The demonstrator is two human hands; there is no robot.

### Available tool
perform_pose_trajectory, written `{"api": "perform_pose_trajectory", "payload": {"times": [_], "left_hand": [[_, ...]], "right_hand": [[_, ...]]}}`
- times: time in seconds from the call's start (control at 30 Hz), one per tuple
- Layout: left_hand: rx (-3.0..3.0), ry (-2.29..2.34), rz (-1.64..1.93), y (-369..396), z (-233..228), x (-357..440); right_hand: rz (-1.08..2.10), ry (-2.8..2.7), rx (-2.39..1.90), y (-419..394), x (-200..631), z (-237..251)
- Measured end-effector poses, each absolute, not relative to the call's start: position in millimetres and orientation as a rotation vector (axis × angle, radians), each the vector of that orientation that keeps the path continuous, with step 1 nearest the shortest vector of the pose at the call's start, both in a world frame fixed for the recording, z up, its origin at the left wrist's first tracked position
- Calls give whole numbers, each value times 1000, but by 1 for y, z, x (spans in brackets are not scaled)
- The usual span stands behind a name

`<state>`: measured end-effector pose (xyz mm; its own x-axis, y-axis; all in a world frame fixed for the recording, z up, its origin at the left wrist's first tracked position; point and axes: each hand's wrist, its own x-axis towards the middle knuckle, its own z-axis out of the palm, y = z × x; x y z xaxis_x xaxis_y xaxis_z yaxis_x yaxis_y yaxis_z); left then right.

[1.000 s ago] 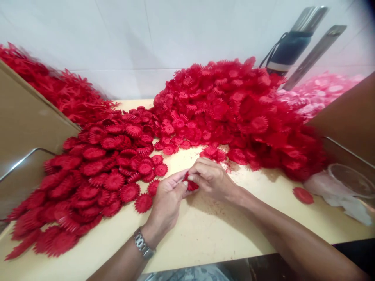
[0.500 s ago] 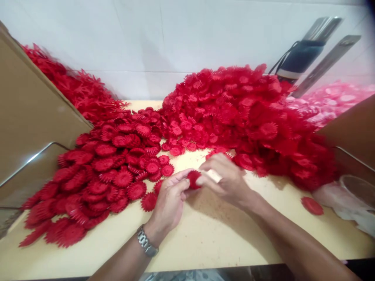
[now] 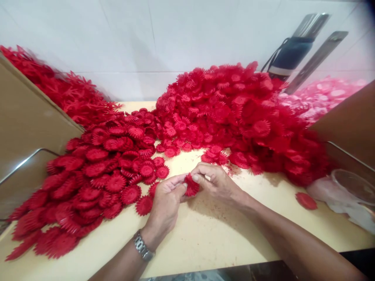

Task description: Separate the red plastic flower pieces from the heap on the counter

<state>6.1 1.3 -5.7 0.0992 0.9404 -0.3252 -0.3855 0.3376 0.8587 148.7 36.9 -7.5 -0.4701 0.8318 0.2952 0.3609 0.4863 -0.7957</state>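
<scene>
Red fringed plastic flower piece (image 3: 191, 186), likely light and bendy, pinched at its rim between left hand (image 3: 165, 203) and right hand (image 3: 218, 182), mid-bench.

left hand (image 3: 165, 203): bare forearm, silver metal link wristwatch (image 3: 142, 246) | right hand (image 3: 218, 183): bare, no sleeve

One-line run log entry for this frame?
left hand: pinching red toothed plastic flower disc | right hand: pinching same disc | heap of red discs: behind | cream table
</scene>
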Motion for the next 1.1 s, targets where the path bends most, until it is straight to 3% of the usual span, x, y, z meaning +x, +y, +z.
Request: {"api": "perform_pose_trajectory", "payload": {"times": [0.4, 0.67, 1.1], "left_hand": [[769, 1103, 1169, 2, -9, 5], [751, 1180, 1110, 0, -3, 3], [820, 1067, 1082, -2, 3, -5]], "right_hand": [[737, -2196, -891, 30, 146, -3], [874, -1724, -1164, 45, 167, 0], [1031, -1783, -1187, 36, 157, 1]]}}
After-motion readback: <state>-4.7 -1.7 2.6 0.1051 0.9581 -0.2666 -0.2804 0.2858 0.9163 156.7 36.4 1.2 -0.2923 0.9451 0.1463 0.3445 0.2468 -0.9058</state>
